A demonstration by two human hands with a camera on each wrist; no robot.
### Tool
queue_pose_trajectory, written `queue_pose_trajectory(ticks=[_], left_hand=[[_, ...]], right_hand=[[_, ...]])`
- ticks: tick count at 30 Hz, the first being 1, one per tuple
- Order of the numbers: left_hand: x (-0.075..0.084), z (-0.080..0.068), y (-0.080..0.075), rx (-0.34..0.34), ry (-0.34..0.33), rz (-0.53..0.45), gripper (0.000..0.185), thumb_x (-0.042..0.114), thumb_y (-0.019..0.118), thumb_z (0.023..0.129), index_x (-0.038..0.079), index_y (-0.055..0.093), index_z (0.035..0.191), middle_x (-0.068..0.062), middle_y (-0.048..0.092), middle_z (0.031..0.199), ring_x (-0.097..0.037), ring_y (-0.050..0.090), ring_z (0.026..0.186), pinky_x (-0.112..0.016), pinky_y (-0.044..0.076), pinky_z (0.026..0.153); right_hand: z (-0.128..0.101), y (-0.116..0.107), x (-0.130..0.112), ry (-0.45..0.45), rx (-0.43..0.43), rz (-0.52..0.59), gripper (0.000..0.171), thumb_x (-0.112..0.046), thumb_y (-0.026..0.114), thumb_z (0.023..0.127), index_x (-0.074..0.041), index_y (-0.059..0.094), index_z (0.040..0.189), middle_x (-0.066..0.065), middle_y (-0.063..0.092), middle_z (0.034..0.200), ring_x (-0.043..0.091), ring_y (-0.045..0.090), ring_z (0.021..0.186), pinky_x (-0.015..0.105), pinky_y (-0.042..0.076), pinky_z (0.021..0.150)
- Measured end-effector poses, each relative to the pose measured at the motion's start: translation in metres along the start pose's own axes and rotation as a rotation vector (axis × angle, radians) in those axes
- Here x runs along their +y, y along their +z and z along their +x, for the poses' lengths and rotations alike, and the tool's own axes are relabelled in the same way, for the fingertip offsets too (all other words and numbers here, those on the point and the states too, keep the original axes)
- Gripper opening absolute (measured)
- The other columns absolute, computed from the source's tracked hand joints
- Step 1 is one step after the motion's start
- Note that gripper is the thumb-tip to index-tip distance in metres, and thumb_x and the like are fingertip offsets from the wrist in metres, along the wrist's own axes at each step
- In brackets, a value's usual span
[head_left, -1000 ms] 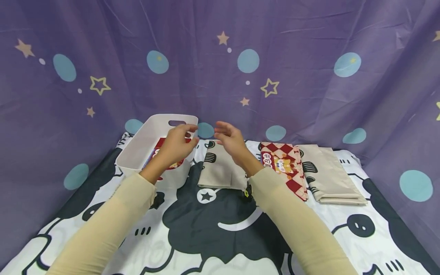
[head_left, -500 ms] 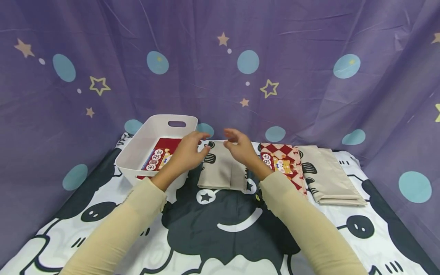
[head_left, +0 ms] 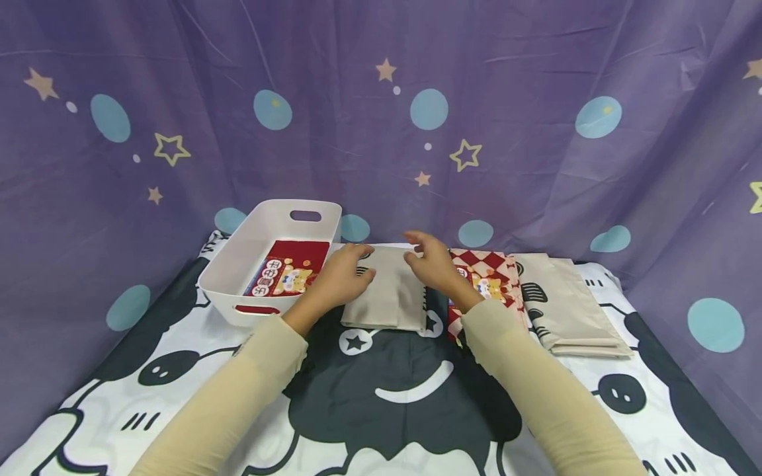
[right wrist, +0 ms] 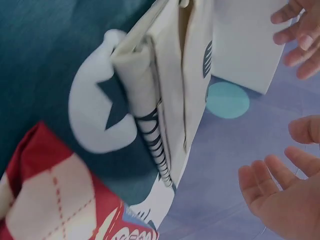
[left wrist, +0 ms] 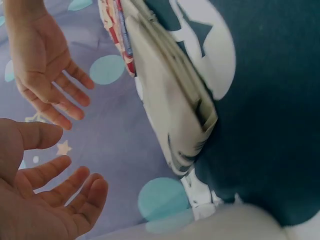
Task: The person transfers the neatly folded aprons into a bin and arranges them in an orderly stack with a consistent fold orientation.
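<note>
In the head view, a folded beige cloth (head_left: 383, 301) with dark prints lies in the middle of the bed-like patterned surface. My left hand (head_left: 342, 276) hovers over its left edge, fingers loosely bent and pointing right. Opposite it, my right hand (head_left: 433, 266) hangs at the cloth's right side, thumb apart from the fingers. Both palms face each other with nothing between them. The left wrist view shows the left hand (left wrist: 60, 197) holding nothing and the cloth's layered side (left wrist: 175, 90). In the right wrist view the right hand (right wrist: 285, 185) is likewise bare.
A white bin (head_left: 223, 277) with handle slots stands left, holding a red folded cloth (head_left: 292, 268) printed with a cartoon animal. To the right lie a red checkered folded cloth (head_left: 488, 263) and another beige folded cloth (head_left: 574, 311). A purple curtain (head_left: 357, 39) hangs behind.
Both hands have moved right and lower, the left one from above the bin to the middle beige cloth's left edge. More of the bin's red cloth shows now. The cloths stay in place.
</note>
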State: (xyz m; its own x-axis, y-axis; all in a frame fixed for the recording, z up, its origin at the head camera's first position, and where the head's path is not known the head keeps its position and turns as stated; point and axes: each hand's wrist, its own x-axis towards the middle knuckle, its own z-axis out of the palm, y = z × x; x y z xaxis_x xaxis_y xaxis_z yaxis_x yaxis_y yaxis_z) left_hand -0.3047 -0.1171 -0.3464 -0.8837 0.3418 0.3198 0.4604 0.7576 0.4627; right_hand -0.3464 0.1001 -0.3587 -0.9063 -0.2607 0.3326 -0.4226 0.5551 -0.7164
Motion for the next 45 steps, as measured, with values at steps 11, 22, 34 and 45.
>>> queue_pose_trajectory(ticks=[11,22,34,45], left_hand=[[-0.014,0.000,0.029,-0.147,-0.109,0.113,0.055,0.023,0.070,0.093,-0.003,0.057,0.140,-0.028,0.060,0.131,-0.048,0.058,0.120,-0.056,0.047,0.104],[-0.017,-0.007,0.045,-0.252,-0.270,0.180,0.062,0.030,0.067,0.092,-0.005,0.053,0.141,-0.033,0.053,0.130,-0.053,0.053,0.119,-0.061,0.046,0.099],[-0.016,-0.002,0.050,-0.264,-0.322,0.214,0.053,0.030,0.066,0.093,-0.010,0.060,0.128,-0.032,0.059,0.122,-0.052,0.054,0.116,-0.060,0.046,0.098],[-0.020,0.004,0.048,-0.265,-0.333,0.183,0.046,0.004,0.061,0.082,-0.002,0.063,0.127,-0.026,0.064,0.120,-0.044,0.057,0.116,-0.057,0.049,0.096]], right_hand=[[-0.002,0.000,0.016,0.003,-0.080,-0.139,0.052,-0.010,0.058,0.094,0.007,0.052,0.143,0.031,0.058,0.134,0.046,0.062,0.117,0.053,0.050,0.101],[-0.006,0.002,0.027,0.120,-0.200,-0.256,0.052,-0.014,0.060,0.095,0.008,0.053,0.141,0.031,0.063,0.127,0.041,0.062,0.116,0.051,0.049,0.100],[-0.009,0.011,0.037,0.435,-0.264,-0.013,0.060,-0.008,0.067,0.091,0.006,0.047,0.146,0.025,0.053,0.140,0.031,0.062,0.104,0.033,0.061,0.068],[-0.008,0.012,0.036,0.606,-0.191,0.210,0.070,0.002,0.066,0.090,0.004,0.036,0.154,0.023,0.042,0.149,0.024,0.058,0.089,0.030,0.058,0.065]])
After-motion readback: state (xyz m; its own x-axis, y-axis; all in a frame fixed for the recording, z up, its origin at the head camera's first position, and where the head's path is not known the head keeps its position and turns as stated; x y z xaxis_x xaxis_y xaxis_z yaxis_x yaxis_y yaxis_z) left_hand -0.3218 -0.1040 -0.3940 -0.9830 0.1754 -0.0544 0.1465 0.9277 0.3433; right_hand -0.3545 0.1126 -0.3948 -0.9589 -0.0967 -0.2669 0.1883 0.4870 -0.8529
